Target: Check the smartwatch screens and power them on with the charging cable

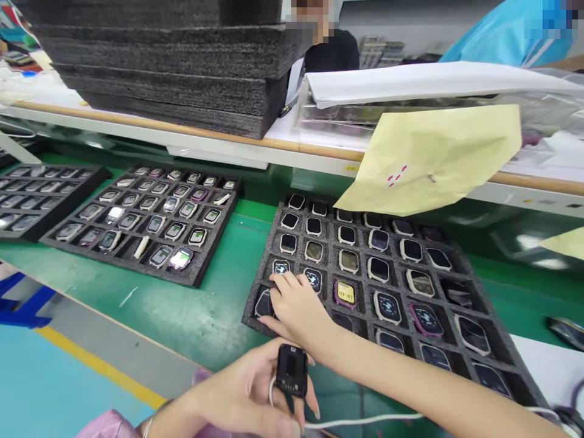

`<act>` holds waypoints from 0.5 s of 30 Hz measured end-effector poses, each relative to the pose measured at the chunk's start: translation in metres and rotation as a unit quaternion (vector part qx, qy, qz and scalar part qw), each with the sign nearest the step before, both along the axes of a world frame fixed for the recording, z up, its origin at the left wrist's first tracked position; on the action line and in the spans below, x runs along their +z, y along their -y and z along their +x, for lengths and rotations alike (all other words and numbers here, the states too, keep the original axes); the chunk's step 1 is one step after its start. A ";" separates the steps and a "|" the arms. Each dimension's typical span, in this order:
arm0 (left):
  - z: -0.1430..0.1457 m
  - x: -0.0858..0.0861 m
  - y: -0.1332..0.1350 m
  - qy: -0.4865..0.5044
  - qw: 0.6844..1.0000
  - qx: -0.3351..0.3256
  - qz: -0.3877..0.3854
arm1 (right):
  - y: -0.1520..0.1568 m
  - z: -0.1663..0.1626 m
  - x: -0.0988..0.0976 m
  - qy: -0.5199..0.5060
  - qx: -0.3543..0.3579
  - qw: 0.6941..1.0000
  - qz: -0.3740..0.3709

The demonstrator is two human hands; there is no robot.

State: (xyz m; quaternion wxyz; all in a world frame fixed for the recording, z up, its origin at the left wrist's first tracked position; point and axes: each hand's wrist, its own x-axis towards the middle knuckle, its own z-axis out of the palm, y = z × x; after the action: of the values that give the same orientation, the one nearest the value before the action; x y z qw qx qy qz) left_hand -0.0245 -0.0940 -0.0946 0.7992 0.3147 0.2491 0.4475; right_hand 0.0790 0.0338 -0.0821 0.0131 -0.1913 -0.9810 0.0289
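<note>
Near-left on the foam tray (261, 280), right hand (296, 307) lays its fingertips on a watch (280, 265), grip released, nothing held. Left hand (237, 395) clenches a black charger (292, 368) by the near table (219, 292) edge. Looks like the pick step; lifting needs a side pinch.

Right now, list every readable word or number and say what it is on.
"01:47": lit yellow screen of the purple-cased smartwatch in the foam tray.
All other smartwatch screens: too small and blurred to read.
Red marks on the yellow paper sheet: not legible.
No readable text on the black module in the left hand.
</note>
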 end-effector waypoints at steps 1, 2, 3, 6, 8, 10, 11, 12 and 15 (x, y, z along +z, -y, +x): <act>0.000 0.002 -0.002 -0.003 1.000 0.016 0.000 | -0.001 -0.001 -0.001 0.006 0.007 1.000 0.002; 0.000 0.004 -0.004 -0.010 0.999 0.039 -0.001 | -0.002 -0.001 -0.001 0.012 0.019 1.000 -0.001; -0.001 0.005 -0.006 -0.019 0.997 0.068 -0.002 | -0.005 0.000 0.000 0.016 0.033 0.999 -0.009; -0.004 0.008 -0.009 -0.032 0.987 0.155 -0.002 | -0.014 0.003 0.002 0.003 0.060 0.997 -0.052; -0.008 0.009 -0.009 -0.031 0.981 0.193 0.001 | -0.021 0.008 0.003 -0.042 0.064 0.993 -0.092; -0.010 0.009 -0.009 -0.035 0.974 0.226 0.000 | -0.030 0.016 0.005 -0.116 0.042 0.984 -0.132; -0.012 0.008 -0.010 -0.038 0.970 0.239 -0.005 | -0.033 0.022 0.008 -0.158 0.022 0.975 -0.154; -0.012 0.007 -0.011 -0.042 0.969 0.244 -0.011 | -0.037 0.028 0.011 -0.198 0.000 0.964 -0.177; -0.012 0.002 -0.017 -0.038 0.975 0.219 -0.031 | -0.038 0.044 0.025 -0.266 -0.022 0.932 -0.247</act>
State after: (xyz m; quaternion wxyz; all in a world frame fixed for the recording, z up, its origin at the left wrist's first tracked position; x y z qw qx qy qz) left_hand -0.0366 -0.0767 -0.0922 0.6811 0.2444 0.3555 0.5915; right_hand 0.1230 0.0716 -0.0572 0.2262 -0.1954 -0.8993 0.3193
